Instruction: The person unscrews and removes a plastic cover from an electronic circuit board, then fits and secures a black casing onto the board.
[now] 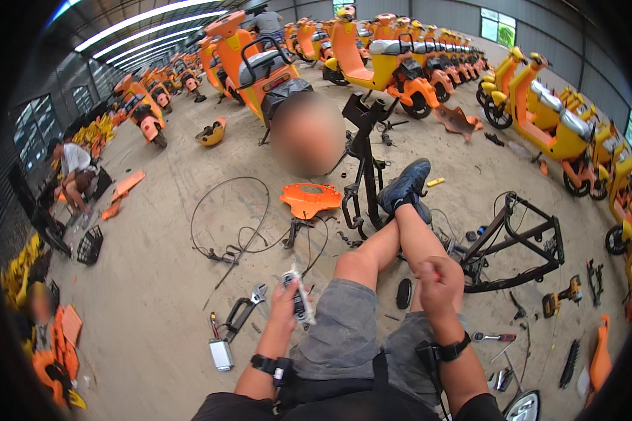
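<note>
My left hand (283, 306) is closed around a slim black-and-white packet (300, 302) in clear plastic, held beside my left thigh. My right hand (437, 288) is closed above my right knee; a bit of red shows at its fingers, too small to name. My legs are stretched out and crossed at the ankles, with dark shoes (404, 186) beside an upright black scooter frame part (364, 147). On the floor left of my left hand lie an adjustable wrench (258, 293) and a silver box with wires (221, 355).
A black tubular frame (519, 242), a cordless drill (562, 296) and a ratchet (494, 337) lie at right. Ahead are an orange panel (310, 201) and looped cables (230, 181). Orange and yellow scooters (358, 56) stand in rows behind. A seated person (77, 168) is at far left.
</note>
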`<move>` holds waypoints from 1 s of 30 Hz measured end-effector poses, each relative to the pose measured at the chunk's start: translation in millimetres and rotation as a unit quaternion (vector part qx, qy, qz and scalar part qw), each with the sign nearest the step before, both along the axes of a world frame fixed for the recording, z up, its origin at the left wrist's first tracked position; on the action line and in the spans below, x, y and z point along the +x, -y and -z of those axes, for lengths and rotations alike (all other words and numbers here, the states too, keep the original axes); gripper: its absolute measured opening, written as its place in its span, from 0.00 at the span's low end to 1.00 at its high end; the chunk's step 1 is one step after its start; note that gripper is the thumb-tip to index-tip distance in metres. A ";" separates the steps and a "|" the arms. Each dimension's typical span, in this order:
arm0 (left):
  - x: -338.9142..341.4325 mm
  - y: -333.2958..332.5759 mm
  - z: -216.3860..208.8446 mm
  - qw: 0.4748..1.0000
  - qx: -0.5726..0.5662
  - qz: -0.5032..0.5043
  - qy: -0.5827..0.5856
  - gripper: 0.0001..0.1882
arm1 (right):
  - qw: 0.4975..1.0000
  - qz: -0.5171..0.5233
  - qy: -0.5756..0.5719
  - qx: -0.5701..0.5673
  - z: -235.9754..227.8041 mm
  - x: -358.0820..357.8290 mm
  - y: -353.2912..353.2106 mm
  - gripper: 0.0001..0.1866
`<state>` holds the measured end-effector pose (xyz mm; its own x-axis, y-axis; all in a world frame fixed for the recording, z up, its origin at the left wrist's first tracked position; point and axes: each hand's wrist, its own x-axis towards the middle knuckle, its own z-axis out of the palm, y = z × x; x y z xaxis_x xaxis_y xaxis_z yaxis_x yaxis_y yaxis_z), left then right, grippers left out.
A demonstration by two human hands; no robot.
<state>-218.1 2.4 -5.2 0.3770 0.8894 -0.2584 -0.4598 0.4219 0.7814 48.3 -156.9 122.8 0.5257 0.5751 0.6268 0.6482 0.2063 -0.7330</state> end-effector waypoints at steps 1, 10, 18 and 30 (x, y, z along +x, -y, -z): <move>-7.6 -1.9 11.0 1.000 -0.001 -0.008 0.012 0.11 | 0.997 0.040 0.025 0.065 8.8 26.0 16.9 0.10; -96.8 16.6 160.3 0.977 -0.187 -0.014 -0.099 0.18 | 0.978 0.139 -0.005 0.157 -60.3 64.4 146.3 0.15; -63.9 -15.1 160.8 0.981 -0.193 -0.003 -0.032 0.22 | 0.861 0.395 -0.034 -0.318 31.7 119.6 295.3 0.20; -20.1 -43.5 179.9 0.959 -0.211 0.062 -0.179 0.16 | 0.765 0.278 -0.197 -0.546 128.3 39.2 367.1 0.17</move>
<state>-238.3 45.9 -185.1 0.2925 0.6320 -0.7176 -0.1204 0.7688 0.6280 87.4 -524.0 -5.5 0.9041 0.2607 -0.3385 0.0964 -0.8963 -0.4328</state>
